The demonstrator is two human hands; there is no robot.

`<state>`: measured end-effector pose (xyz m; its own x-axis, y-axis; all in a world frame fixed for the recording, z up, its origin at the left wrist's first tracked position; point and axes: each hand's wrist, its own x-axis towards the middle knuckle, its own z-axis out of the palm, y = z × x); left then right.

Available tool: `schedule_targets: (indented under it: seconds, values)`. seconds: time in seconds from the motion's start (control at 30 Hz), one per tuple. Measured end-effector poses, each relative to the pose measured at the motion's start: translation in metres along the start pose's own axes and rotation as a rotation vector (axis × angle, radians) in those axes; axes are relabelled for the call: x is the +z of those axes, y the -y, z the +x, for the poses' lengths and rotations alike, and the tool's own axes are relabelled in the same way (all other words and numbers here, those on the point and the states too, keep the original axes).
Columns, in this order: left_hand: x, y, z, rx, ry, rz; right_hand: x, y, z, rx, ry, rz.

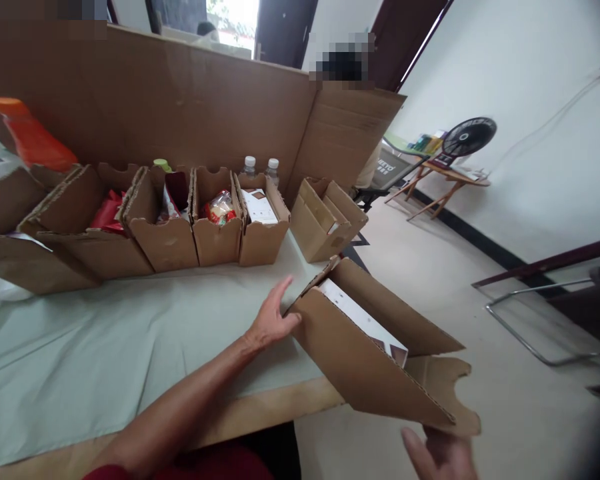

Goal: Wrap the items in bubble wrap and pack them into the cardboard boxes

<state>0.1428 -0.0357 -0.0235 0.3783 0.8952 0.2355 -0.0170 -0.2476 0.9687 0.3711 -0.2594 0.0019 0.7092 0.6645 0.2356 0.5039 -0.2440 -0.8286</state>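
An open cardboard box [360, 353] lies tilted over the table's right corner, partly beyond the edge. Inside it is a white flat carton [365, 317] with brown markings. My left hand [273, 320] is at the box's far left corner, its index finger stretched out and its thumb apart, close against the cardboard. At the notched near end of the box, my right hand [443, 453] grips from below. The right thumb shows to the left, while the other fingers are partly hidden by the cardboard.
Several cardboard bins [167, 243] line the table's back, holding red packets, a snack bag [220, 208] and a white box [260, 205]. An orange bottle [35, 137] stands behind. Another cardboard box [313, 223] sits at the back right corner. A fan [469, 137] rests on a wooden table.
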Motion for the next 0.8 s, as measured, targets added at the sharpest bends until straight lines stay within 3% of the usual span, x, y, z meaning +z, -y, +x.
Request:
schedule_targets:
  seconds: [0.1, 0.2, 0.37, 0.53, 0.67, 0.8]
  values:
    - [0.016, -0.006, -0.012, -0.018, 0.064, -0.084, 0.022, 0.009, 0.003, -0.035, 0.03, -0.047]
    - [0.01, -0.006, -0.041, -0.024, -0.054, -0.062, 0.047, 0.032, 0.004, -0.126, -0.003, -0.037]
    - [-0.048, -0.007, -0.081, -0.066, -0.391, 0.078, 0.115, 0.069, 0.017, -0.273, 0.314, 0.156]
    - [-0.115, -0.011, -0.079, -0.056, -0.667, 0.232, 0.204, 0.103, 0.044, -0.35, 0.546, 0.337]
    - [-0.143, -0.003, -0.077, -0.061, -0.708, 0.235, 0.24, 0.114, 0.053, -0.36, 0.641, 0.393]
    - [-0.143, 0.007, -0.081, -0.143, -0.659, 0.199, 0.253, 0.111, 0.051, -0.329, 0.618, 0.387]
